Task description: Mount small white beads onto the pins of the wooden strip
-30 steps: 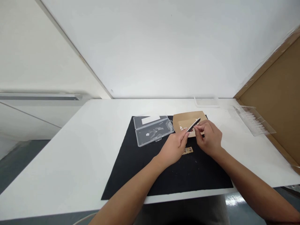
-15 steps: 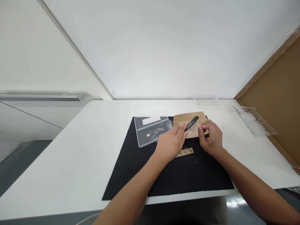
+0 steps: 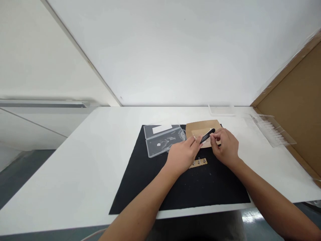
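My left hand (image 3: pixel 182 153) is closed on a black curved file-like strip (image 3: pixel 207 134), which points up and to the right. Just right of it, my right hand (image 3: pixel 225 144) is pinched at the strip's far end; whatever small piece lies between its fingertips is hidden. Beneath both hands is a tan sheet (image 3: pixel 198 126) with small clear and white bits on it. A narrow tan strip with small metal clips (image 3: pixel 199 163) lies on the black mat below, partly covered by my left hand.
An open clear plastic case (image 3: pixel 160 144) holding thin clear pieces lies left on the black mat (image 3: pixel 198 190). A clear tray (image 3: pixel 222 110) stands at the back of the white table (image 3: pixel 75 174). Clear packaging with white pieces (image 3: pixel 272 130) lies right, beside a cardboard panel (image 3: pixel 296 100).
The black strip has tilted lower and moved right, so its tip now meets my right fingertips. The white piece seen at those fingertips before is now hidden.
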Demonstrator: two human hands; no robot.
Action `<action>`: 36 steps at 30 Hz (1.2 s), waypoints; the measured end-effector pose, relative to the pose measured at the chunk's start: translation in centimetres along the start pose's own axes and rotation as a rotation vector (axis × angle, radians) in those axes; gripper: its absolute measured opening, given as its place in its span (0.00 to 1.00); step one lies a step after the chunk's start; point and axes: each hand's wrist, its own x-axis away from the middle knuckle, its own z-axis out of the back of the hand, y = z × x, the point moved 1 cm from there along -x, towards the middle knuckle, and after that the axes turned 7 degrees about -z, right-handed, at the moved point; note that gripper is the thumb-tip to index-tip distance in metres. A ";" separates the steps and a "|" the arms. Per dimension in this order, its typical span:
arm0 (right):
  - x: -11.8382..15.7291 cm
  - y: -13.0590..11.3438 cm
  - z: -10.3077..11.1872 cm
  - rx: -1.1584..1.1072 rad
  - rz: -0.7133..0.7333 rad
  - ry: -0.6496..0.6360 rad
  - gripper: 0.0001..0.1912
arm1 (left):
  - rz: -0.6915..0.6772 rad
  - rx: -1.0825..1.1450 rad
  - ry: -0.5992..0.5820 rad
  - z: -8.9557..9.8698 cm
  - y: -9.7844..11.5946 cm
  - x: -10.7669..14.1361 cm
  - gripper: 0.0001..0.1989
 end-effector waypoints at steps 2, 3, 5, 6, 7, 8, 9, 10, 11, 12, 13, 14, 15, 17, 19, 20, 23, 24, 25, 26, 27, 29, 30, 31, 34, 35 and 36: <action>0.0 0.0 0.0 0.019 0.047 -0.017 0.09 | -0.007 -0.026 0.003 0.0 0.0 0.0 0.19; 0.0 0.0 0.1 0.029 0.050 -0.003 0.09 | -0.012 -0.032 0.009 0.0 0.0 0.0 0.19; -0.1 0.2 0.2 0.053 0.012 0.054 0.08 | -0.018 -0.035 0.016 0.0 0.0 0.0 0.19; -0.2 0.3 0.2 0.063 -0.011 0.077 0.08 | -0.020 -0.035 0.016 -0.1 0.0 0.1 0.19; -0.2 0.4 0.3 0.071 -0.025 0.087 0.07 | -0.023 -0.035 0.014 -0.2 0.0 0.1 0.19; -0.3 0.5 0.3 0.076 -0.027 0.084 0.07 | -0.028 -0.038 0.012 -0.3 0.0 0.1 0.19; -0.3 0.5 0.3 0.078 -0.017 0.067 0.08 | -0.033 -0.043 0.009 -0.3 -0.1 0.2 0.18; -0.3 0.4 0.3 0.078 -0.002 0.045 0.08 | -0.039 -0.051 0.008 -0.4 -0.1 0.2 0.18; -0.3 0.4 0.2 0.078 0.012 0.025 0.08 | -0.042 -0.059 0.010 -0.4 -0.1 0.2 0.18; -0.3 0.3 0.2 0.077 0.022 0.010 0.09 | -0.041 -0.064 0.010 -0.4 -0.1 0.2 0.18; -0.2 0.2 0.2 0.074 0.025 0.009 0.09 | -0.037 -0.067 0.011 -0.3 -0.1 0.2 0.18; -0.2 0.2 0.2 0.073 0.019 0.023 0.09 | -0.030 -0.067 0.011 -0.3 -0.2 0.2 0.18; -0.2 0.2 0.3 0.075 0.007 0.044 0.09 | -0.023 -0.067 0.009 -0.3 -0.2 0.2 0.18; -0.2 0.3 0.3 0.078 -0.021 0.074 0.09 | -0.016 -0.068 0.000 -0.2 -0.1 0.2 0.18; -0.2 0.3 0.3 0.075 -0.022 0.050 0.09 | -0.019 -0.066 -0.009 -0.3 -0.1 0.2 0.18; -0.2 0.3 0.3 0.069 -0.012 0.021 0.09 | -0.019 -0.061 -0.013 -0.3 -0.1 0.2 0.18; -0.1 0.2 0.2 0.055 0.003 -0.019 0.09 | 0.000 -0.040 -0.022 -0.3 -0.2 0.2 0.18; -0.1 0.3 0.1 0.055 -0.008 -0.006 0.09 | 0.008 -0.034 -0.022 -0.3 -0.3 0.2 0.18; 0.0 0.3 0.1 0.054 -0.021 0.010 0.08 | 0.013 -0.032 -0.020 -0.3 -0.3 0.2 0.18; 0.0 0.4 0.1 0.052 -0.030 0.022 0.08 | 0.015 -0.032 -0.021 -0.3 -0.4 0.3 0.18; 0.0 0.4 0.1 0.049 -0.032 0.024 0.08 | 0.014 -0.034 -0.023 -0.3 -0.4 0.3 0.18; 0.0 0.5 0.0 0.037 -0.009 -0.005 0.08 | 0.005 -0.043 -0.030 -0.4 -0.5 0.4 0.18; 0.0 0.5 -0.1 0.031 0.010 -0.028 0.09 | 0.000 -0.048 -0.031 -0.5 -0.5 0.4 0.18; 0.0 0.4 -0.1 0.026 0.027 -0.045 0.09 | -0.004 -0.053 -0.027 -0.5 -0.6 0.4 0.18; 0.0 0.5 -0.1 0.026 0.014 -0.028 0.09 | -0.007 -0.065 -0.001 -0.5 -0.6 0.4 0.18; 0.0 0.6 -0.1 0.027 -0.007 -0.010 0.09 | -0.006 -0.067 0.004 -0.5 -0.6 0.4 0.18; 0.0 0.7 -0.1 0.025 -0.026 0.006 0.09 | -0.008 -0.067 0.004 -0.5 -0.6 0.4 0.19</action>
